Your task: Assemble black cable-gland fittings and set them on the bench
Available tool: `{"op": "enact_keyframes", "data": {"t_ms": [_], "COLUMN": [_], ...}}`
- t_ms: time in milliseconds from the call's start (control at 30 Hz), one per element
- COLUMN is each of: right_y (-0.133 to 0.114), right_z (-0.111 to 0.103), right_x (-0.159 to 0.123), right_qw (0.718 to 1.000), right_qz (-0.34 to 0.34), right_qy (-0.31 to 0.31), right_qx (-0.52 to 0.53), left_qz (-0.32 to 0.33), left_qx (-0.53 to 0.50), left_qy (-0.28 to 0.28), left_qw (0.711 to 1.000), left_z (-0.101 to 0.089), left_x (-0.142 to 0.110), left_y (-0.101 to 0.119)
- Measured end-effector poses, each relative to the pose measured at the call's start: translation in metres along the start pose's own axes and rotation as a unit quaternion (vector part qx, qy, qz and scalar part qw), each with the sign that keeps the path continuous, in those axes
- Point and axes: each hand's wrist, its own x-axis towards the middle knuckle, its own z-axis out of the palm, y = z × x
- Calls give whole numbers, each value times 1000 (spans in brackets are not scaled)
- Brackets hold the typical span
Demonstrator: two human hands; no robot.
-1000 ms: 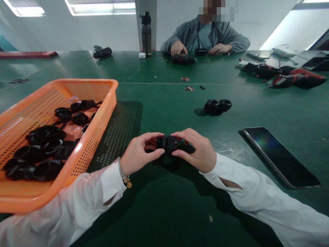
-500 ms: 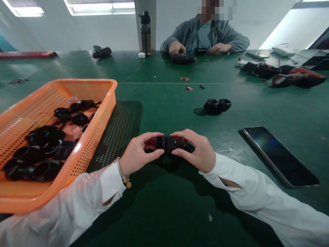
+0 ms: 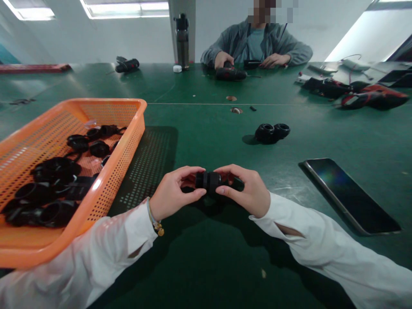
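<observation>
Between my hands, low over the green table, is a black cylindrical fitting (image 3: 208, 182) with a raised collar round its middle. My left hand (image 3: 177, 189) pinches its left end between thumb and fingers. On the right end, the thumb and fingertips of my right hand (image 3: 246, 189) are closed. The fitting lies sideways, and part of it is hidden by my fingers. Beyond my right hand, two more black ring-shaped fittings (image 3: 272, 133) stand side by side on the table.
An orange perforated basket (image 3: 141, 118) with several black parts is on the left. To the right lies a phone (image 3: 352, 195). Across the table (image 3: 199, 116), a person's hand holds a power drill (image 3: 231, 74); a bottle (image 3: 182, 43) and tangled wired parts (image 3: 373, 94) are also there.
My right hand's fingers have dipped and shifted slightly at the fitting's right end; my left hand keeps its hold. Across the table, the co-worker's drill has moved a little to the right.
</observation>
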Motion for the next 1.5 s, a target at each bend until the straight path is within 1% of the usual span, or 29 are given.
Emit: {"op": "enact_keyframes", "data": {"t_ms": [267,400,567,833,933,1100,1233,1367,1500], "right_y": [-2,-3,-3,-11,-13,-16,-17,-20,-24], "right_z": [0,1,1,-1,-1,-3,-3,-5,-5], "right_x": [0,0,0,3,4,5,5,6,7], "right_qw": [998,993,988,979,977,972,972,964,954], "right_qz": [49,79,106,154,159,180,179,207,235], "right_qy": [-14,-24,-32,-52,-47,-62,-48,-74,-75], "right_qx": [40,81,106,124,131,139,145,151,173], "left_qz": [19,31,40,49,56,68,76,79,79], "left_qx": [8,16,31,37,40,46,54,62,74], "left_qy": [-6,-7,-7,-8,-5,-5,-4,-2,0], "left_qw": [1000,999,999,998,998,997,996,995,994], "left_z": [0,0,0,-1,-1,-1,-1,-1,-1], "left_x": [-1,-1,-2,-2,-2,-3,-3,-4,-4], "left_y": [-1,-1,0,-2,-2,-2,-2,-1,0]}}
